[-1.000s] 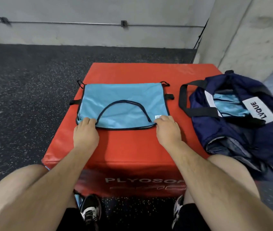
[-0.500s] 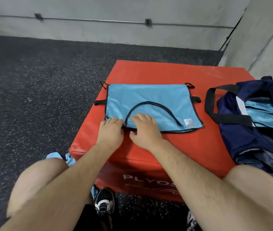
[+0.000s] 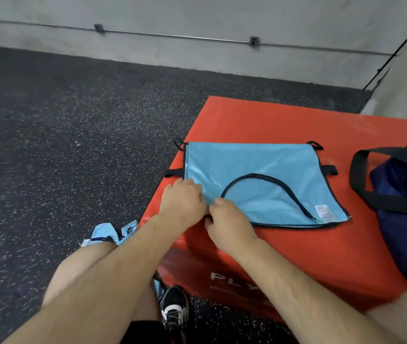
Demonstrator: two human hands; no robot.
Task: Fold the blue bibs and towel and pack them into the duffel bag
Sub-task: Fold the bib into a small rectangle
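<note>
- Reference: 12 o'clock points away from the person, across the top of the red box (image 3: 297,125)
- Loose blue fabric (image 3: 111,232): lies on the floor (image 3: 73,145) at 8 o'clock from the box, just beside the left knee (image 3: 78,259). It is judged to be further items awaiting folding
- Left hand (image 3: 182,202): fingers are curled down over the 7 o'clock corner of the blue bib (image 3: 259,160) and grip the cloth at its left edge
- Right hand (image 3: 229,222): touches the left hand. The thumb lies on top and the fingers are tucked at the near hem, pinching it
- Blue bib: lies flat on the box top in two layers, with the neck trim (image 3: 259,176) facing up and the label (image 3: 323,211) at the 5 o'clock corner. Strap tabs (image 3: 330,169) protrude at 9 and 3 o'clock
- Step in hand (judged): fold the left portion across toward 3 o'clock
  - Take both layers in the grip before lifting
  - Carry the corner low so the lower layer does not drag
  - Square the edges, tuck the tabs inside, then press outward from the crease
- Duffel bag (image 3: 401,194): stands on the box at 3 o'clock from the bib, near it but not touching. Light blue cloth shows in its opening. Move the handle strap (image 3: 361,170) aside before loading
</note>
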